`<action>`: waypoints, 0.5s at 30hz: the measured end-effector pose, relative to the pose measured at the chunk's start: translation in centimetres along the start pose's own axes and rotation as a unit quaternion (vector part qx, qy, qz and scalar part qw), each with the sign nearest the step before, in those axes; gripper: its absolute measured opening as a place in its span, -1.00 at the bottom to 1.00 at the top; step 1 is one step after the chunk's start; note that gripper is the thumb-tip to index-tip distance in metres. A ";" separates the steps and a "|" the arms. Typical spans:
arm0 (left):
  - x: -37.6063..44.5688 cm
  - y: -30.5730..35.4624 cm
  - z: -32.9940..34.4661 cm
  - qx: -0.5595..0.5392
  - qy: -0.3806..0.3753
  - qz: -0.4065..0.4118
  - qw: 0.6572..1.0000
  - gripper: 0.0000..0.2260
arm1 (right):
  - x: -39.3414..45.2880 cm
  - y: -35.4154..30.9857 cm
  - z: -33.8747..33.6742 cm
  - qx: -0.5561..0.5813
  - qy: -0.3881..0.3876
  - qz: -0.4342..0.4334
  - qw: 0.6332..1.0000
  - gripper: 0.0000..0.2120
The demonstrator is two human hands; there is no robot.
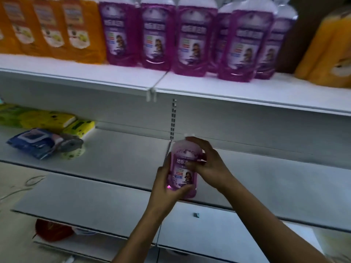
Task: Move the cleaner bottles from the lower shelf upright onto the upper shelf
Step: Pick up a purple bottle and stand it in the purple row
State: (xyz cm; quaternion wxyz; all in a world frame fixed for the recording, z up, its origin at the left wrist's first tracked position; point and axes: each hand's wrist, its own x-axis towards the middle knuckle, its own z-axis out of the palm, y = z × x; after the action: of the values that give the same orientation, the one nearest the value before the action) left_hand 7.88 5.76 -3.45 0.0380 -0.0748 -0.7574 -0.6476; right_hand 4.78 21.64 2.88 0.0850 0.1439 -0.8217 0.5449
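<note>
A purple cleaner bottle (183,168) with a white cap stands upright at the front of the lower shelf (275,179). My left hand (167,186) grips its lower left side and base. My right hand (207,160) wraps over its upper right side and shoulder. On the upper shelf (133,76) several purple cleaner bottles (193,38) stand upright in a row, with some free shelf surface in front of them.
Orange bottles (57,29) fill the upper shelf's left end, and more orange ones (330,52) stand at its right. Yellow-green packs (47,118) and a blue wipes packet (36,141) lie at the left of the lower shelf. More white shelves (85,205) run below.
</note>
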 end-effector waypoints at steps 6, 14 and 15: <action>-5.1 4.0 6.8 -0.103 -0.040 0.078 0.991 -0.26 | -7.8 -3.2 -7.7 0.004 0.006 -0.069 0.998 -0.33; -8.3 11.9 12.5 -0.098 -0.071 0.203 0.972 -0.25 | -14.0 -7.7 -16.3 -0.058 0.059 -0.180 0.980 -0.32; -8.5 13.0 12.8 -0.095 -0.068 0.223 0.968 -0.25 | -14.4 -8.3 -17.1 -0.069 0.059 -0.199 0.976 -0.33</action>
State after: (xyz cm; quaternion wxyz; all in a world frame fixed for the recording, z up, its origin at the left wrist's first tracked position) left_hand 18.84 19.84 5.90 0.1225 -0.2884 -0.6572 -0.6855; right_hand 20.83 36.45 12.57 0.2497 0.2666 -0.8056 0.4664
